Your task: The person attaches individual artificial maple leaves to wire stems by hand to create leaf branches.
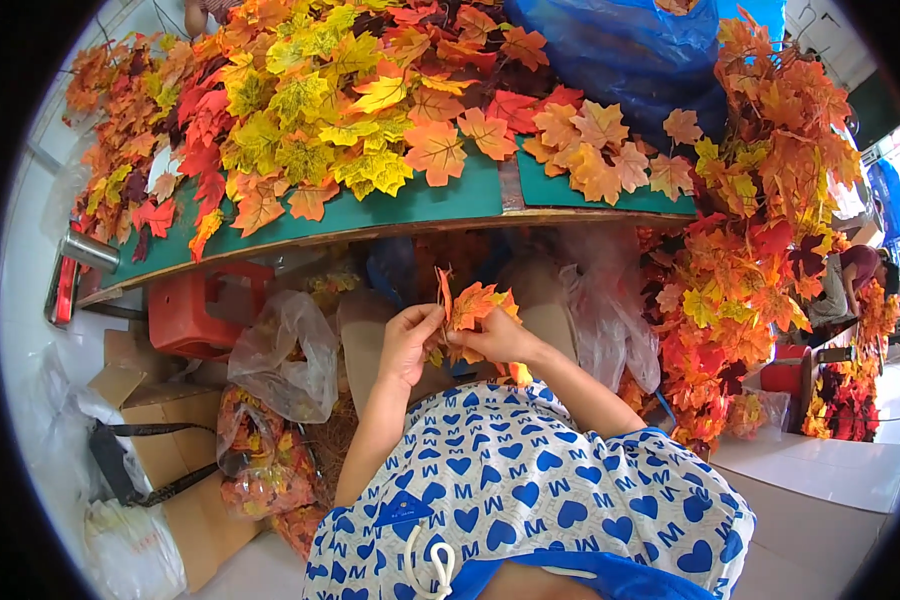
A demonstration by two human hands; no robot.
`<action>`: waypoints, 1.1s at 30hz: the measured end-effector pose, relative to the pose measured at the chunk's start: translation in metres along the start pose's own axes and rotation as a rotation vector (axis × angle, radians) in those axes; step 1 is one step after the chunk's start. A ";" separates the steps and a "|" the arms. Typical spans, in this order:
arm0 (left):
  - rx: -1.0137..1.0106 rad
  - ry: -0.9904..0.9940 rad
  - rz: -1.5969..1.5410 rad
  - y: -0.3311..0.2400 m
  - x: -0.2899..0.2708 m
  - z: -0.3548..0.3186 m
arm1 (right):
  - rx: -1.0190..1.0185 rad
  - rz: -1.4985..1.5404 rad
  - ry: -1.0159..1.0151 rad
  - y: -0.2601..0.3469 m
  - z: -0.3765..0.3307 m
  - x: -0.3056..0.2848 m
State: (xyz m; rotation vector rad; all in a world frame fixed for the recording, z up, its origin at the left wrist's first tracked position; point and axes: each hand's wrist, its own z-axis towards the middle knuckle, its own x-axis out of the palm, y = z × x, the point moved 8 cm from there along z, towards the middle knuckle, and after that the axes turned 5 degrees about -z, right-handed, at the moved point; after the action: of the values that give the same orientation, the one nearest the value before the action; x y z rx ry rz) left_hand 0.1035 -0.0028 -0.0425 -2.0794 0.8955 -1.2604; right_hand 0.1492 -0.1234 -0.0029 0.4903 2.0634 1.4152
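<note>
- Your left hand [407, 340] and right hand [497, 338] meet just below the table edge [390, 228], both pinching a small cluster of orange fabric maple leaves [472, 303]; the stems are hidden behind your fingers, so how they join cannot be told.
- The cluster sits at picture centre, between your fingertips; one thin leaf stands up at 12 o'clock from your left thumb.
- At 12 o'clock, a heap of yellow, orange and red leaves [310, 110] covers the green tabletop, crisp-edged and matte.
- At 1 o'clock, a glossy blue plastic bag [620, 50] is cut off by the rim.
- At 3 o'clock, leafy branches [750, 270] hang in a dense mass; another person's sleeve [855, 265] shows behind them, blurred.
- At 8 o'clock, crinkled clear bags [275, 350] and a cardboard box [160, 400] lie on the floor, beside a red plastic stool [200, 310] half hidden under the table.
</note>
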 end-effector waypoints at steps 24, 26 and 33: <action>-0.030 0.029 -0.297 0.006 -0.012 -0.013 | -0.610 -0.611 -1.119 0.177 0.134 -0.285; -0.005 0.004 -0.314 -0.008 -0.002 -0.013 | -0.746 -0.570 -1.258 0.188 0.110 -0.291; 0.075 0.047 -0.406 -0.005 -0.004 -0.007 | -0.361 -0.496 -0.785 0.158 0.134 -0.288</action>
State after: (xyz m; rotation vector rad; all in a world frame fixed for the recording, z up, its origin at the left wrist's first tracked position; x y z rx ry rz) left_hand 0.0970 0.0027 -0.0383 -2.2499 0.4448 -1.5241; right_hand 0.4515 -0.1400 0.1819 0.2814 1.1603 1.0263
